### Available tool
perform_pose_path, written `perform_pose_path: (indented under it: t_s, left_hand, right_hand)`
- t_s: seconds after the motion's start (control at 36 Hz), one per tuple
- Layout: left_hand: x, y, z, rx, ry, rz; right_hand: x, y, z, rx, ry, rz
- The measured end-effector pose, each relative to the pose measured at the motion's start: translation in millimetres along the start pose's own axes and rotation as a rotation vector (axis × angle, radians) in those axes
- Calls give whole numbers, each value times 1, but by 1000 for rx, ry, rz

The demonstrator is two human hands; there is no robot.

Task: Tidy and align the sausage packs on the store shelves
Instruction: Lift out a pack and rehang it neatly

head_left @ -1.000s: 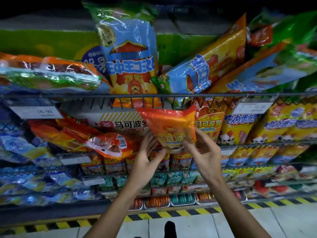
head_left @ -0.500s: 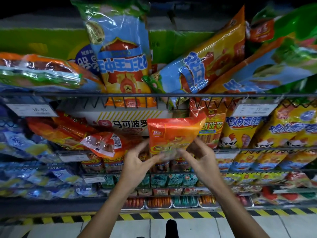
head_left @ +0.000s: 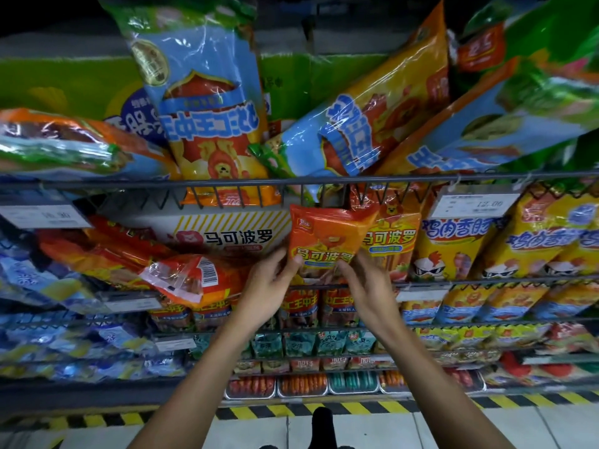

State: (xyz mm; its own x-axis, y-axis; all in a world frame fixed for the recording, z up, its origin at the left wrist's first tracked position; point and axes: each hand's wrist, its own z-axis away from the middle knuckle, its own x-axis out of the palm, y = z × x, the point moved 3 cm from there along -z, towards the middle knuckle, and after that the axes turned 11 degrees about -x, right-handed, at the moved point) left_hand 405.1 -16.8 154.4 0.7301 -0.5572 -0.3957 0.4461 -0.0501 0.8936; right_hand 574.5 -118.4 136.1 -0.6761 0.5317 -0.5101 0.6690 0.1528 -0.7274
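Orange plastic catches the light at the middle of the shelves: the small orange pack (head_left: 327, 241) is the landmark, held upright just under the wire rail (head_left: 97, 184) of the upper shelf. Left of it a loose pack (head_left: 181, 277) with a barcode lies askew, spilling forward over the shelf edge, and a white carton (head_left: 214, 236) stands behind, touching the orange pack's left edge. The left hand (head_left: 267, 291) pinches the pack's lower left corner, thumb on the front, fingers curled behind. The right hand (head_left: 363, 286) grips the lower right part, fingers curled round it. Right of the pack stands a yellow pack (head_left: 393, 241) of the same brand, upright, then a row of chicken packs (head_left: 453, 247).

Judging by this, the step in hand is seating the orange pack squarely in the row. Next it needs sliding back flush beside the yellow pack; after that, the askew pack wants straightening.
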Motion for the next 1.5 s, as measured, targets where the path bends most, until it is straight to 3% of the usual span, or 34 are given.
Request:
perform_pose_path:
  t_s: [0.11, 0.28, 0.39, 0.53, 0.64, 0.75, 0.89, 1.0, 1.17, 1.36, 1.5]
  left_hand:
    - [1, 6, -4, -51, 53, 32]
    - [7, 5, -8, -37, 84, -109]
    - [9, 2, -13, -22, 69, -220]
    - [15, -12, -15, 31, 220, -400]
    - [20, -6, -13, 139, 292, -352]
    - [22, -5, -4, 201, 325, -325]
    - [29, -6, 3, 375, 419, -325]
    - [37, -12, 7, 582, 440, -529]
    - [39, -22, -1, 560, 289, -633]
    - [34, -14, 7, 530, 284, -662]
    - [37, -12, 12, 508, 292, -648]
  right_hand:
    - [0, -1, -5, -21, 12, 48]
    - [0, -9, -14, 10, -5, 75]
    - [-1, -11, -20, 0, -28, 259]
    - [-7, -6, -4, -6, 67, 272]
    - [-5, 0, 2, -37, 137, 232]
    - [-17, -12, 7, -211, 290, 259]
    - [-5, -18, 1, -359, 145, 315]
    - [11, -18, 4, -387, 55, 413]
    - [15, -3, -1, -366, -24, 565]
    - [9, -2, 3, -319, 72, 509]
    - [6, 4, 7, -316, -9, 554]
